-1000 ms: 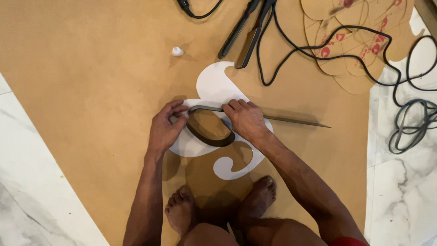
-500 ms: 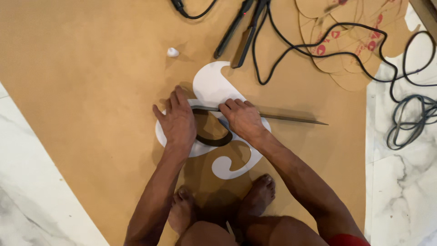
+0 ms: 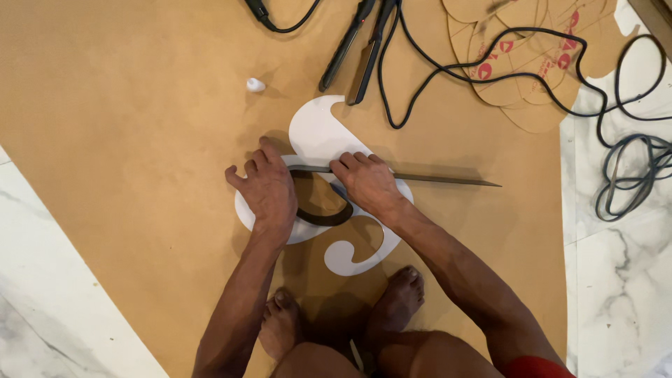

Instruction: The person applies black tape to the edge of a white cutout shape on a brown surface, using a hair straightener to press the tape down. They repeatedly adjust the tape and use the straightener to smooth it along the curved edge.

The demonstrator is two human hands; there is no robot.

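**Bending a dark strip along a white curved shape**

A person crouches barefoot on a brown board sheet [image 3: 140,140] spread over a marble floor [image 3: 616,280]. Near the middle of the sheet lies a white cut-out shape [image 3: 318,129], curled like a scroll. A thin dark strip [image 3: 448,180] runs across it: its straight tail points toward the sheet's right edge, and its other end bends into a loop [image 3: 325,218] that follows the inner curve of the white shape.

The left hand [image 3: 266,192] lies flat, palm down, fingers spread, on the white shape at the loop's left side. Its grip is open and closes on nothing; it pins shape and strip to the sheet. The right hand [image 3: 367,183] presses down where the straight run meets the bend, fingers curled forward over the strip. Whether they pinch it or only press it cannot be told from above.

To do this well, I judge that the flat hand should hold firm so the white shape does not slide, while the other hand works along the strip in short stretches, seating the strip against the curve without letting it spring out.

Toward the sheet's top edge lie a two-bladed heating tool [image 3: 357,49] with black cables [image 3: 560,98], a small white cap [image 3: 255,85], and, at the top right corner, a pile of tan cut-outs [image 3: 511,77].
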